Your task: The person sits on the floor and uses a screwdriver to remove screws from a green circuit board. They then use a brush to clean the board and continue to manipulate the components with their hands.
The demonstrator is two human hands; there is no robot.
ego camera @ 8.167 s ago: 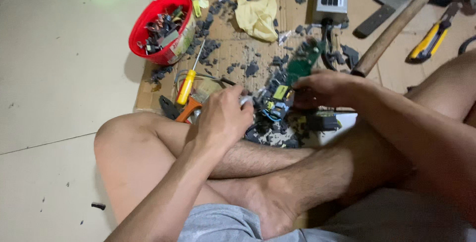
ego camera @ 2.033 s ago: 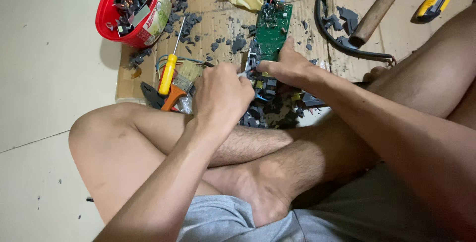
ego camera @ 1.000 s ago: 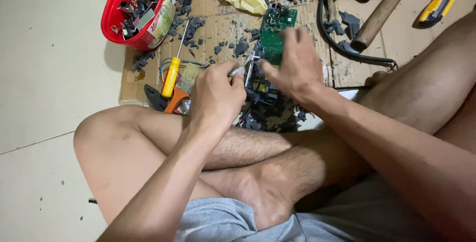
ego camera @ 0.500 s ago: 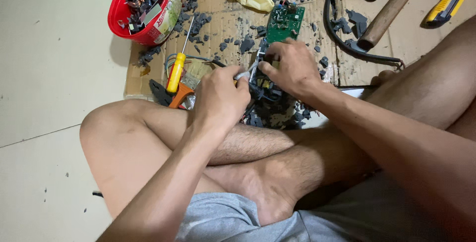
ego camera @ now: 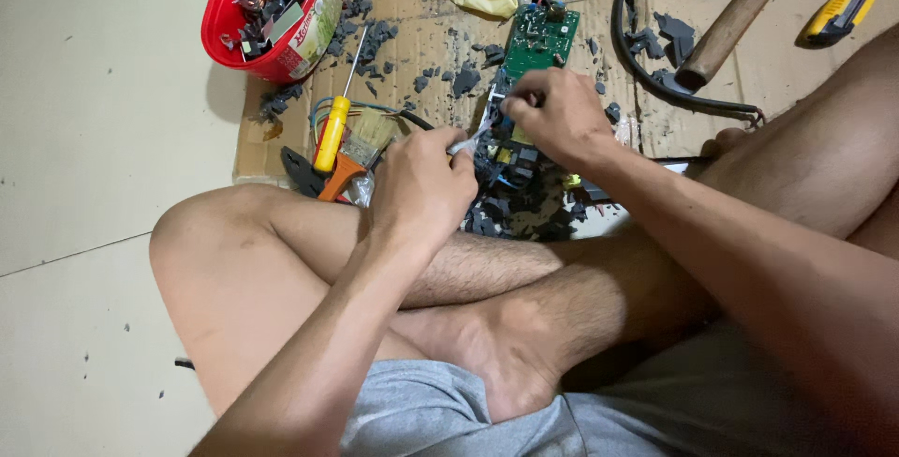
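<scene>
Left hand (ego camera: 421,185) is curled tight round a thin metal tool (ego camera: 471,141), tip angled at the board so it can pry. Right hand (ego camera: 554,118) pinches down on the near end of the green circuit board (ego camera: 538,40), pinning it to the cardboard (ego camera: 421,31) just ahead of the crossed legs. Beyond the left hand: yellow-handled screwdriver (ego camera: 332,129), then a red bowl (ego camera: 234,40) of pulled components, coils and black parts.

We see a green circuit board (ego camera: 540,40) lying flat on the cardboard, its near end under the fingers. A thin silvery tool (ego camera: 468,141) angles toward that end.
</scene>
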